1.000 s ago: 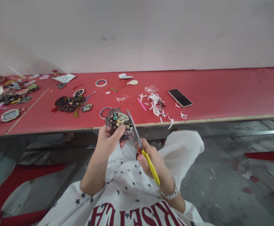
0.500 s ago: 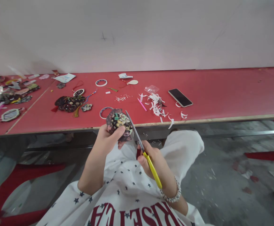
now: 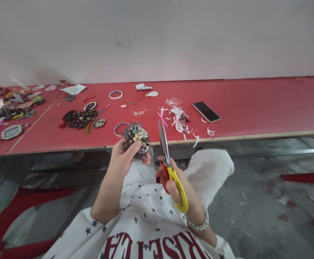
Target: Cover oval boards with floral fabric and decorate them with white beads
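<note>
A round floral fabric piece (image 3: 137, 136) with a dark frilled edge is pinched in my left hand (image 3: 125, 155), thumb on its face, just off the table's front edge. My right hand (image 3: 176, 180) grips scissors (image 3: 164, 142) with yellow and red handles. Their blades point up and away, slightly parted, to the right of the fabric and not touching it. Behind the fabric, a roll of tape (image 3: 119, 129) lies partly hidden.
On the red table (image 3: 254, 104) are white paper scraps (image 3: 180, 118), a pink pen (image 3: 162, 119), a phone (image 3: 206, 112), small white beads (image 3: 139, 113), another tape roll (image 3: 116, 94) and dark floral pouches (image 3: 78, 118). Red stool parts (image 3: 305, 178) stand at both sides.
The scissors have swung away from the fabric's edge to the right and turned, showing the red handle. The fabric has turned a little in my left hand.
</note>
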### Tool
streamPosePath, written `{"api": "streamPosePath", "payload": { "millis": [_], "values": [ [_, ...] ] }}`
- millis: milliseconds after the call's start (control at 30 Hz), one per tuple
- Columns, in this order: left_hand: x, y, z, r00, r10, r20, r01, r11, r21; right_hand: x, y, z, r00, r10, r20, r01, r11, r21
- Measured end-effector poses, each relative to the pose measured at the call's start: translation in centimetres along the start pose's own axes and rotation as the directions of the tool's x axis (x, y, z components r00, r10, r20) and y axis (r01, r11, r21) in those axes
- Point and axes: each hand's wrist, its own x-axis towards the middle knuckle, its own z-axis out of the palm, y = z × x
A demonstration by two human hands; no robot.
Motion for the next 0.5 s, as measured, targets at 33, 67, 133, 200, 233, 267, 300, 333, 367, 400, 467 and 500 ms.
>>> {"api": "streamPosePath", "payload": {
  "millis": [33, 67, 133, 200, 233, 267, 300, 333, 367, 400, 467, 500],
  "values": [
    [-0.2, -0.1, 0.2, 1.000, 0.026, -0.016, -0.027, 1.000, -0.007, 0.0, -0.1, 0.1, 1.000, 0.010, 0.024, -0.011, 0.999, 0.040],
    [-0.3, -0.2, 0.4, 0.998, 0.051, -0.030, -0.052, 0.999, -0.009, 0.0, -0.2, 0.2, 0.999, 0.019, 0.044, -0.022, 0.997, 0.071],
    [-0.6, -0.5, 0.7, 0.994, 0.096, -0.061, -0.097, 0.995, -0.007, -0.1, -0.5, 0.4, 0.998, 0.026, 0.062, -0.032, 0.996, 0.088],
    [-0.7, -0.9, 1.1, 0.984, 0.144, -0.104, -0.146, 0.989, -0.012, -0.1, -0.7, 0.7, 0.998, 0.004, 0.065, -0.010, 0.996, 0.084],
    [-0.8, -1.1, 1.2, 0.977, 0.170, -0.132, -0.173, 0.985, -0.017, -0.1, -0.7, 0.9, 0.998, -0.015, 0.058, 0.010, 0.997, 0.082],
    [-0.7, -1.3, 1.3, 0.967, 0.198, -0.160, -0.204, 0.979, -0.021, -0.1, -0.7, 1.1, 0.998, -0.034, 0.044, 0.030, 0.997, 0.072],
    [-0.7, -1.4, 1.3, 0.956, 0.225, -0.186, -0.233, 0.972, -0.024, -0.1, -0.6, 1.2, 0.998, -0.051, 0.021, 0.050, 0.997, 0.054],
    [-0.7, -1.5, 1.3, 0.945, 0.253, -0.209, -0.263, 0.965, -0.022, 0.0, -0.5, 1.3, 0.998, -0.067, -0.007, 0.067, 0.997, 0.024],
    [-0.6, -1.6, 1.3, 0.936, 0.274, -0.223, -0.285, 0.958, -0.018, 0.1, -0.4, 1.3, 0.996, -0.079, -0.041, 0.078, 0.997, -0.019],
    [-0.6, -1.6, 1.2, 0.931, 0.286, -0.229, -0.297, 0.955, -0.016, 0.2, -0.2, 1.1, 0.993, -0.092, -0.080, 0.086, 0.993, -0.076],
    [-0.6, -1.5, 0.9, 0.933, 0.285, -0.218, -0.296, 0.955, -0.020, 0.4, 0.1, 0.6, 0.979, -0.139, -0.151, 0.107, 0.974, -0.201],
    [-0.7, -1.4, 0.7, 0.940, 0.276, -0.203, -0.287, 0.957, -0.030, 0.5, 0.1, 0.2, 0.969, -0.171, -0.179, 0.122, 0.959, -0.255]
  ]
}}
